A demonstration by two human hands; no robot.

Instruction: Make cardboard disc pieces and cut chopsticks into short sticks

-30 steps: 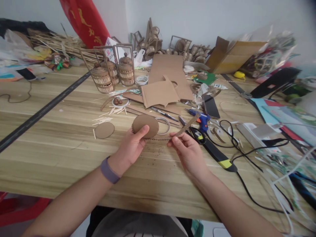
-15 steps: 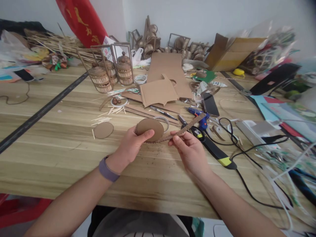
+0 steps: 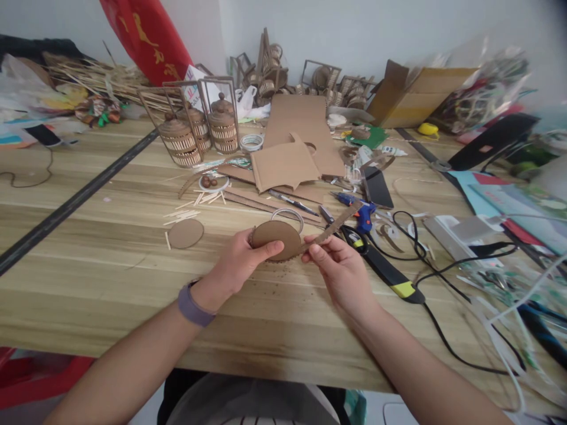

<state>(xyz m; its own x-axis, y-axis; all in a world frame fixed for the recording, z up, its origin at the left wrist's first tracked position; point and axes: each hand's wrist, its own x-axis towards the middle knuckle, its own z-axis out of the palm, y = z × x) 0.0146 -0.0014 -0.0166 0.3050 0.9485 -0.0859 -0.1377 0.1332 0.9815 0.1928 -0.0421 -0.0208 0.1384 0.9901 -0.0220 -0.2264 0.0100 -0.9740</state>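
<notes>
My left hand pinches a round brown cardboard disc, thumb on its top face. A narrow corrugated cardboard strip runs along the disc's near edge and out to the upper right; my right hand grips it between thumb and fingers. Both hands hover just above the wooden table, close together. A purple band sits on my left wrist.
A second cardboard disc and small sticks lie to the left. Behind are a tape ring, cardboard sheets, woven cardboard lanterns, a blue glue gun, a black-and-yellow tool, cables and clutter at the right.
The disc has shifted right towards my right hand, and the strip now wraps further along its edge. Both hands have drawn closer together.
</notes>
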